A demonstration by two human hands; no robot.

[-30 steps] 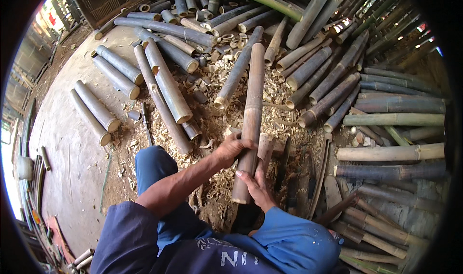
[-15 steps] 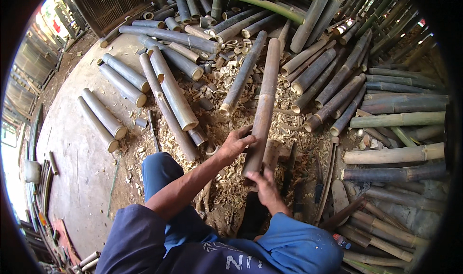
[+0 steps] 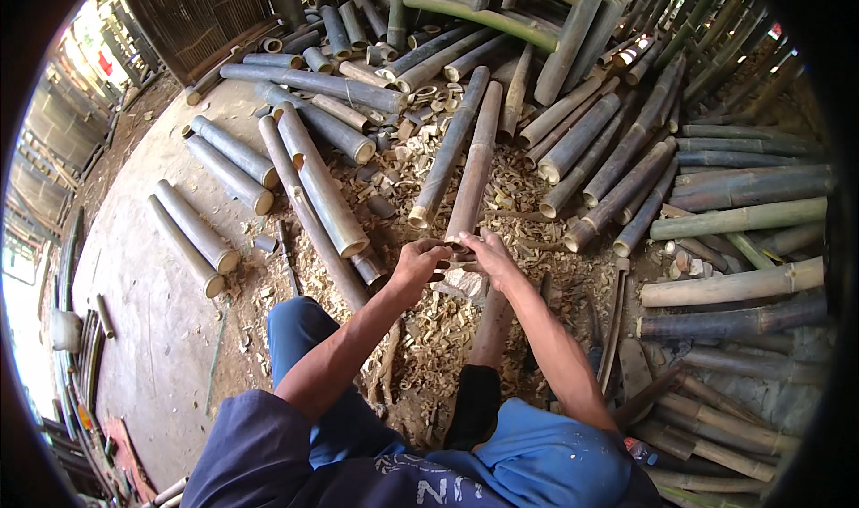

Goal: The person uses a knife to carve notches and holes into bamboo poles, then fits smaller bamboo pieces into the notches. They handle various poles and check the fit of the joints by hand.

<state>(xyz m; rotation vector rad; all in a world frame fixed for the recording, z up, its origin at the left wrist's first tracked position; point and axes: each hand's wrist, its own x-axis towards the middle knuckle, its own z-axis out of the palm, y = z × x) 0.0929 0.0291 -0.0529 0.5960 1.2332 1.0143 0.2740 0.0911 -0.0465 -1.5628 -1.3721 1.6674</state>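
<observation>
My left hand [image 3: 420, 265] is at the near end of a brownish bamboo tube [image 3: 476, 164], its fingers curled in at the rim. From the other side, my right hand [image 3: 488, 259] grips the same end, thumb on top. The tube points away from me, its far part low over the shavings. Just to its left lies a darker bamboo tube [image 3: 454, 141] with a pale cut end. Below my hands a pale block-like thing [image 3: 463, 284] shows in part. My fingers hide the tube's near rim.
Wood shavings [image 3: 420, 329] cover the ground around me. Several cut bamboo tubes [image 3: 322, 182] lie to the left, more [image 3: 734, 293] are stacked at the right. A long blade-like tool [image 3: 288, 258] lies left of my hands. A bamboo frame [image 3: 483, 21] stands at the back.
The bamboo tube has gone from raised and tilted to lower and farther away. My right hand has moved up from under its near end to beside my left hand.
</observation>
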